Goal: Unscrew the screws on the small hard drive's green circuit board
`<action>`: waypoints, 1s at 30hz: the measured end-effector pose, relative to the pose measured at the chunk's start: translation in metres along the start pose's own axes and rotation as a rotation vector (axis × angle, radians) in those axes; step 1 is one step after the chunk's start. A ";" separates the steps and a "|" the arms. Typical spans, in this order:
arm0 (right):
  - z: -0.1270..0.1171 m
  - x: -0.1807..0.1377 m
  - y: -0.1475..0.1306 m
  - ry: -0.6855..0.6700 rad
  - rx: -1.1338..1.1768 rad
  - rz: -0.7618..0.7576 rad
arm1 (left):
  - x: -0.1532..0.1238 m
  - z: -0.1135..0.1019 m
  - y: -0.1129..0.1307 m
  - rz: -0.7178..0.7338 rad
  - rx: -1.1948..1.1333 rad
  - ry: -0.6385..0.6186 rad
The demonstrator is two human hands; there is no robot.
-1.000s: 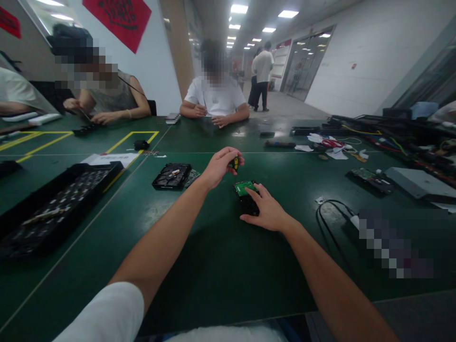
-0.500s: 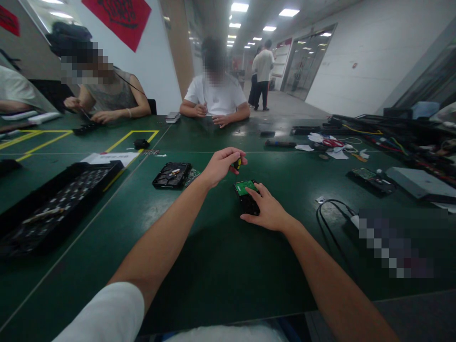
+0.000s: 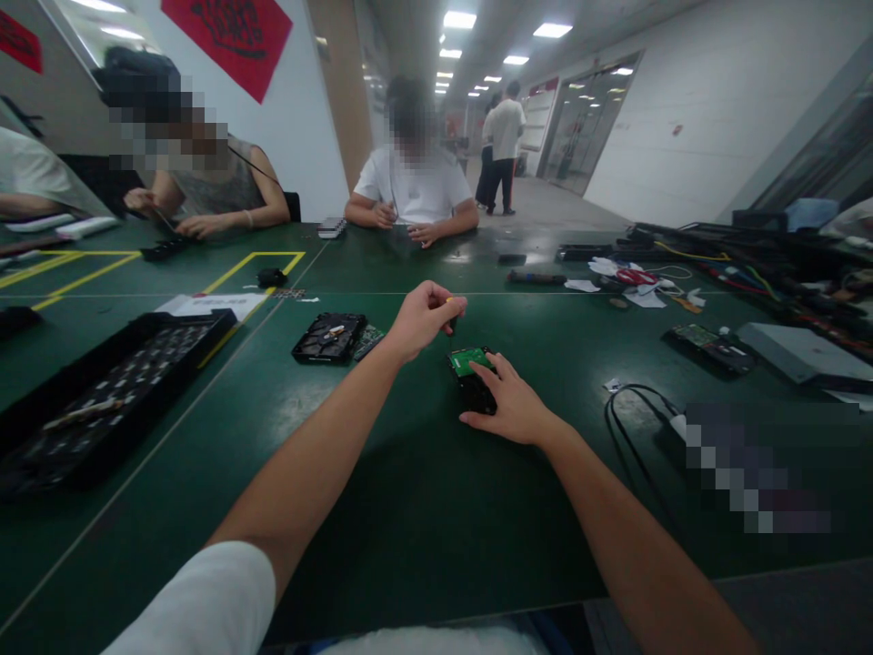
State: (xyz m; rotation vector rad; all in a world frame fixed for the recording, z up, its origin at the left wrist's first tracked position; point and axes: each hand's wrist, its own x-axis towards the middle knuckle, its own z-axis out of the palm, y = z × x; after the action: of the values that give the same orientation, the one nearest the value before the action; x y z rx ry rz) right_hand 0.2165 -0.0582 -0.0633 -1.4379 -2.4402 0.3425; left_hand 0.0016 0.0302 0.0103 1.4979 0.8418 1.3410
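Note:
A black hard drive (image 3: 477,393) with a green circuit board (image 3: 466,359) on top lies on the green table in front of me. My right hand (image 3: 513,400) grips the drive from the right, fingers on the board and thumb at the near edge. Above the drive's far left corner, my left hand (image 3: 431,320) is closed on a small screwdriver (image 3: 455,320) with a dark and yellow handle. Its thin shaft points down at the board's far left corner; whether the tip touches a screw is too small to tell.
To the left lie another hard drive (image 3: 328,337), a loose circuit board (image 3: 369,341) and a long black tray (image 3: 115,400). On the right are a drive (image 3: 709,348), a grey metal box (image 3: 805,353) and a black cable (image 3: 624,428). Co-workers (image 3: 413,186) sit across the table.
My left hand's fingers have shifted around the screwdriver handle, which shows turned and more upright. My right hand and the hard drive stay in place.

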 end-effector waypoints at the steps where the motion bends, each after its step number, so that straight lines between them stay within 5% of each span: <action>1: 0.000 0.000 0.000 0.000 -0.001 0.000 | 0.000 0.000 0.000 -0.002 -0.005 -0.023; 8: 0.000 0.000 0.000 0.006 0.001 -0.008 | 0.002 -0.005 -0.004 -0.078 -0.131 -0.156; 17: 0.002 0.000 0.003 0.014 0.018 -0.012 | 0.003 -0.002 -0.002 -0.058 -0.053 0.027; 25: 0.001 0.000 0.002 0.011 0.019 -0.014 | 0.001 -0.002 0.001 -0.096 -0.167 -0.121; 30: 0.003 0.000 0.003 0.023 0.021 -0.017 | 0.001 -0.003 0.002 -0.104 -0.148 -0.089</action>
State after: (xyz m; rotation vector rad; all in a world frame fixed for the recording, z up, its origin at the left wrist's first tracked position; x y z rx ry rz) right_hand 0.2178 -0.0566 -0.0668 -1.4043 -2.4225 0.3451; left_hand -0.0016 0.0308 0.0127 1.3696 0.7371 1.2241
